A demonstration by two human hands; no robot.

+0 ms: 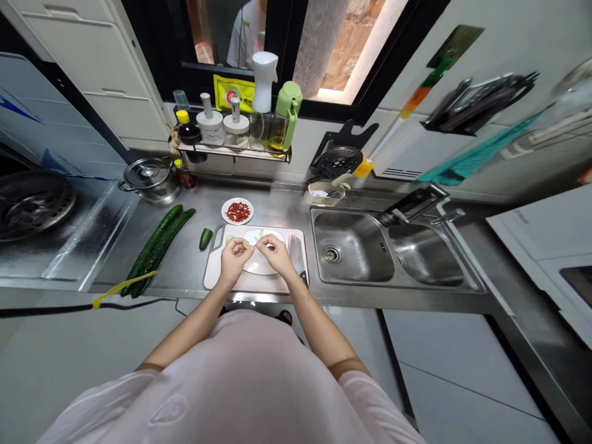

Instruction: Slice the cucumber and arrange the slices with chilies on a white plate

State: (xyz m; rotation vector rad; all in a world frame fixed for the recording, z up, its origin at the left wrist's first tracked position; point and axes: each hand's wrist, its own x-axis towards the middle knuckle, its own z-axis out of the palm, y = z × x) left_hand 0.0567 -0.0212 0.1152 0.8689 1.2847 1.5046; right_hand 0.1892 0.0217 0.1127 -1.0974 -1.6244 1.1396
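Both my hands are raised over a white cutting board [217, 277], and my left hand [235, 258] and right hand [275, 254] pinch a small pale vegetable slice [248, 245] between their fingertips. Under them lies a white plate [261, 269] with a few more pale slices. A cleaver [296, 254] rests on the board's right side. Left of the board lie a short cut cucumber piece [206, 238] and two long cucumbers [157, 246]. A small plate of red chopped chilies [237, 211] stands behind the board.
A steel double sink [351, 246] lies right of the board, with a faucet behind it. Behind the counter stands a shelf of bottles and jars [234, 151]. A steel pot [150, 180] sits at the left, beside a stove burner [32, 203].
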